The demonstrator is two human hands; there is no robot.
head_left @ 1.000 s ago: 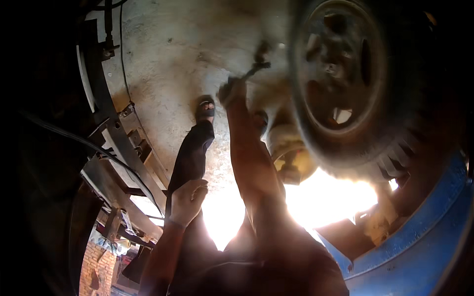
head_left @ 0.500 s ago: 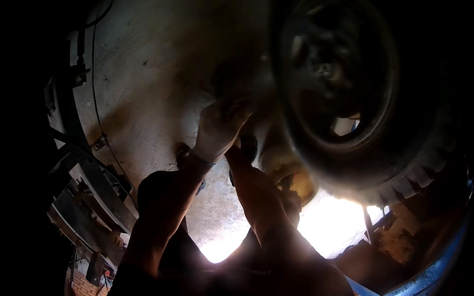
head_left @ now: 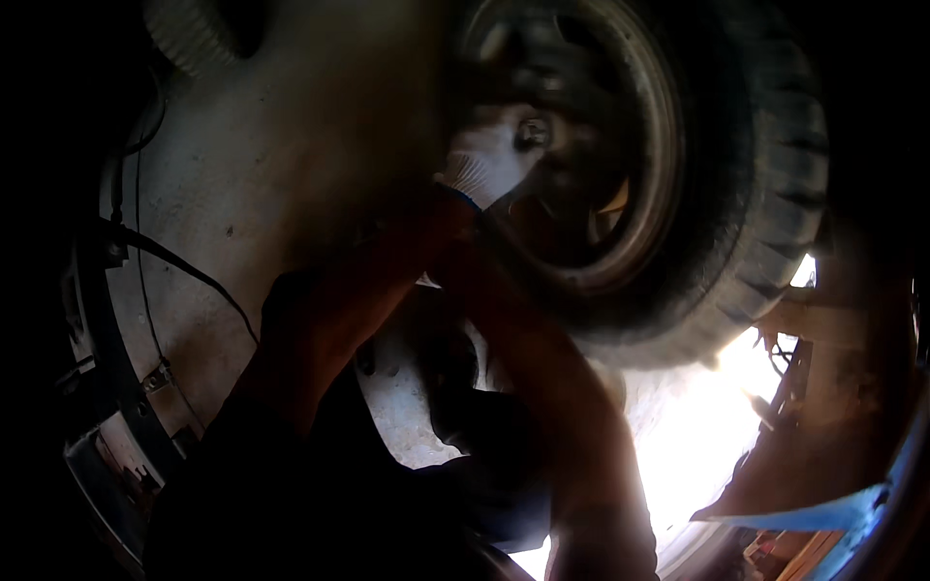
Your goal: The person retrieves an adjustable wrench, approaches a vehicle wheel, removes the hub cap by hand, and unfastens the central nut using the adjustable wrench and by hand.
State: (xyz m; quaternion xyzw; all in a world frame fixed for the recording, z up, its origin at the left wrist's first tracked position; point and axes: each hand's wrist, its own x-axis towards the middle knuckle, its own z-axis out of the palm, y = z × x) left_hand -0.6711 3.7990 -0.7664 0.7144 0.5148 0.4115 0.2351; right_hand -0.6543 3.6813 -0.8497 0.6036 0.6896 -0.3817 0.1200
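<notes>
My left hand [head_left: 496, 160], in a pale knitted glove with a blue cuff edge, reaches to the dark centre of a large wheel [head_left: 659, 145]. It is next to a round hub fitting [head_left: 532, 133]. The fingers are lost in shadow and blur, so their grip cannot be made out. My right forearm [head_left: 542, 358] runs up under the left wrist. Only a small pale bit, perhaps the glove of my right hand [head_left: 428, 281], shows below the left forearm; its fingers are hidden. The wheel has a metal rim and a thick, deeply lugged tyre [head_left: 765, 213].
A stained concrete floor [head_left: 223, 194] lies to the left, with a thin cable [head_left: 143, 261] and a dark hose along it. Another ribbed tyre [head_left: 189, 39] is at the upper left. Dark metal framing [head_left: 116, 387] borders the left side; a blue edge [head_left: 833, 513] curves at lower right. Strong light glares below the wheel.
My left hand has moved up and right, from over the floor to the wheel's centre. My right forearm has moved up too. The view has shifted, bringing the wheel farther left.
</notes>
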